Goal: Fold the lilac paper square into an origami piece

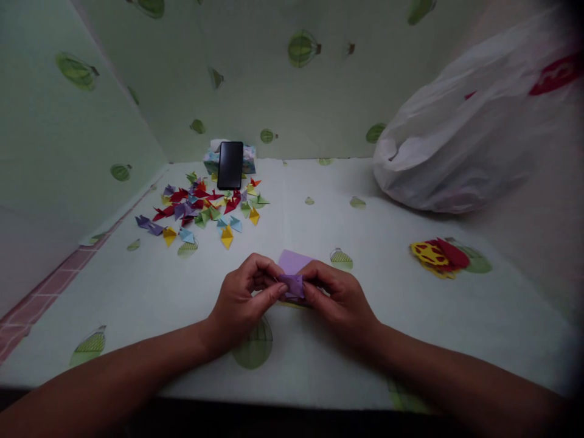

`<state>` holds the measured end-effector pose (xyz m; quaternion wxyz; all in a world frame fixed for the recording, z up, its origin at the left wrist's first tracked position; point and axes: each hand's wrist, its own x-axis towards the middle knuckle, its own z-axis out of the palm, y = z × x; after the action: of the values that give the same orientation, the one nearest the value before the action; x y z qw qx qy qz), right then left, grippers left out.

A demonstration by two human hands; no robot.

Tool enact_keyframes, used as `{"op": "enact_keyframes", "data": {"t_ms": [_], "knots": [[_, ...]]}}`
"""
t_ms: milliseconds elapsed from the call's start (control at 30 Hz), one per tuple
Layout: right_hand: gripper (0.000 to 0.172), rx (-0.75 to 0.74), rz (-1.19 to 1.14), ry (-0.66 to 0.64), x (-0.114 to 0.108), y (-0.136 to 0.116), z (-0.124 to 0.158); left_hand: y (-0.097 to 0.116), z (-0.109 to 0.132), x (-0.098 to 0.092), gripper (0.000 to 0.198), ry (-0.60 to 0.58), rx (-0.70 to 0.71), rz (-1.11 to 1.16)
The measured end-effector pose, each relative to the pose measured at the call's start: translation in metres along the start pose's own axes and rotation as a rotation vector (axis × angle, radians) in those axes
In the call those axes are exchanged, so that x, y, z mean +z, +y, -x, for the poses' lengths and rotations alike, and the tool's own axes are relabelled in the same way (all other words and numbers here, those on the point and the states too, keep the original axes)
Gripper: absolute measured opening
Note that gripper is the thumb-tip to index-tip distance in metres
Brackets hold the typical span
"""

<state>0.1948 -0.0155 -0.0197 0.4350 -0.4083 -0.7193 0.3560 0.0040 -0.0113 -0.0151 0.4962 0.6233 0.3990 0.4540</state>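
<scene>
A small folded piece of purple paper (293, 286) is pinched between both hands, a little above the table. My left hand (246, 291) grips its left side between thumb and fingertips. On its right side, my right hand (340, 296) holds it the same way. Behind and below lies a flat lilac paper sheet (294, 260), partly hidden by the hands. A sliver of yellow paper (292, 305) shows beneath. The exact folds of the held piece are too small to make out.
Several folded paper cranes (201, 207) in many colours lie heaped at the back left. A dark-screened phone (230, 165) leans on a tissue box (249, 158) behind them. Yellow and red paper cut-outs (438, 257) lie right. A bulky white plastic bag (447, 134) fills the back right.
</scene>
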Motion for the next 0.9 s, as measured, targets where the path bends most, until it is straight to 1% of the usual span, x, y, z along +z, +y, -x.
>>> {"op": "enact_keyframes", "data": {"t_ms": [167, 367, 900], "knots": [[0.011, -0.033, 0.017, 0.031, 0.0001, -0.0002, 0.0009, 0.0009, -0.0007, 0.0004, 0.018, 0.012, 0.015, 0.010], [0.012, -0.085, 0.017, 0.057, 0.0010, -0.0003, 0.0013, -0.0018, -0.0003, 0.0001, 0.017, 0.009, 0.006, -0.016], [0.012, -0.110, 0.023, 0.072, 0.0008, -0.0012, 0.0015, -0.0038, 0.0001, 0.0000, 0.018, 0.000, 0.013, -0.002]]}}
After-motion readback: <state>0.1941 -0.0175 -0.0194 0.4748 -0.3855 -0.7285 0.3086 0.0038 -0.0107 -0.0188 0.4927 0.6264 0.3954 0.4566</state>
